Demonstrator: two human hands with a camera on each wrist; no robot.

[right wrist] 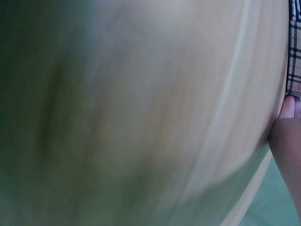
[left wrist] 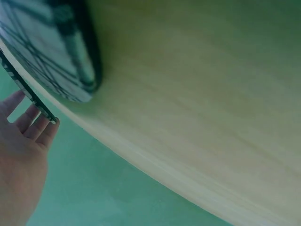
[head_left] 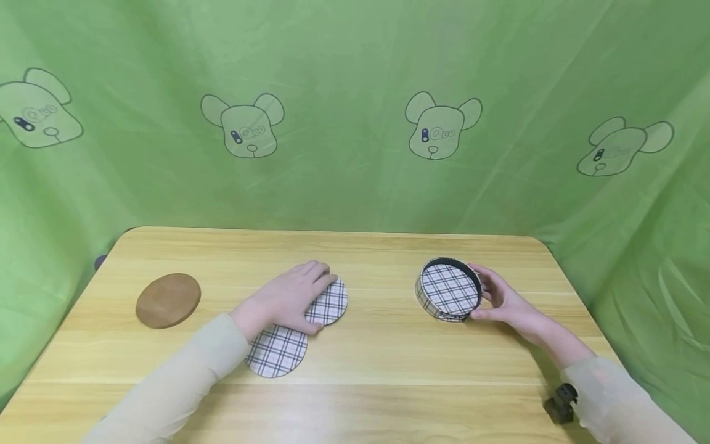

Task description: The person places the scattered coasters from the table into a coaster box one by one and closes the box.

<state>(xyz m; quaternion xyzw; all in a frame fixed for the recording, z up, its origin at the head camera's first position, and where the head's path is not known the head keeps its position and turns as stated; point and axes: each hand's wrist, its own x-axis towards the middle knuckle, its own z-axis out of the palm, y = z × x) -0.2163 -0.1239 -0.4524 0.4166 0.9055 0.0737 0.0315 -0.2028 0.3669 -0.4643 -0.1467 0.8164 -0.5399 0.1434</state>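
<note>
My left hand (head_left: 294,296) holds a round plaid coaster (head_left: 333,303) by its edges, thumb on the near side and fingers over the far side. In the left wrist view, the fingertips (left wrist: 40,123) meet the thin dark edge of that coaster. A second plaid coaster (head_left: 277,353) lies on the table under the wrist, partly covered by the hand. To the right, my right hand (head_left: 507,305) grips the side of a round plaid coaster holder (head_left: 423,296), which has a dark inner wall and a plaid round face inside. The right wrist view catches only its plaid side (right wrist: 295,59) at the edge.
A plain brown round coaster (head_left: 168,300) lies at the left of the wooden table (head_left: 377,394). Green cloth (head_left: 349,185) with printed bear heads hangs behind the table and along its sides. A small black device (head_left: 561,404) sits at the right wrist.
</note>
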